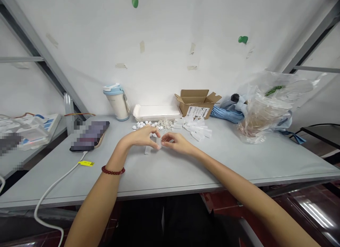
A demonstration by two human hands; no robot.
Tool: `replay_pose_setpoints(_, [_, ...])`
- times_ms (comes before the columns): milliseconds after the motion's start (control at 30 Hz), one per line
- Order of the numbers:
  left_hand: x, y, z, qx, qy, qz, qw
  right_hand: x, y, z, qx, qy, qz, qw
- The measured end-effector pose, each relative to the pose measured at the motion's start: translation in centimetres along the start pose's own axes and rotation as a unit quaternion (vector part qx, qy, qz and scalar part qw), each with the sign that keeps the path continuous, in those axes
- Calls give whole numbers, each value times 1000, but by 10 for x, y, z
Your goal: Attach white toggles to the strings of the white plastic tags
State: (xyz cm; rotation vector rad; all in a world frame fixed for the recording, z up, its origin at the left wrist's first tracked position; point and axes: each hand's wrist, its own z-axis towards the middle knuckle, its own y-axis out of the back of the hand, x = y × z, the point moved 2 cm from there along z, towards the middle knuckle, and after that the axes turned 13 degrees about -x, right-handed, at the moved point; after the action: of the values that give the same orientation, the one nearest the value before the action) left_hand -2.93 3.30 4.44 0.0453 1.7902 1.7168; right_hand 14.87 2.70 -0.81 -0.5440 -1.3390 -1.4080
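Translucent plastic piece [159, 143] near upright, taken as clock centre: pinched between thumb and finger of left hand [140, 136], at nine o'clock. At three, right hand [179, 142], fingers curled, fingertips close to same piece; contact and grip impossible to tell. Lying on grey table [172, 176]: similar piece [147, 150] at eight, small white parts [140, 124] at ten to eleven, pale loops [165, 124] near twelve, loose translucent pile [198, 128] toward two.
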Motion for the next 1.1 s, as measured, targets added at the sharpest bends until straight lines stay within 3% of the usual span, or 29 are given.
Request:
replay_pose_setpoints(167, [4, -7, 0, 57, 4, 3, 998, 1, -3, -3, 19, 38, -46, 998])
replay_pose_setpoints(500, [3, -8, -4, 93, 46, 34, 994, 3, -6, -5, 40, 46, -82, 995])
replay_pose_setpoints(1100, [4, -12, -1, 55, 21, 25, 998, -1, -13, -4, 23, 62, -126, 990])
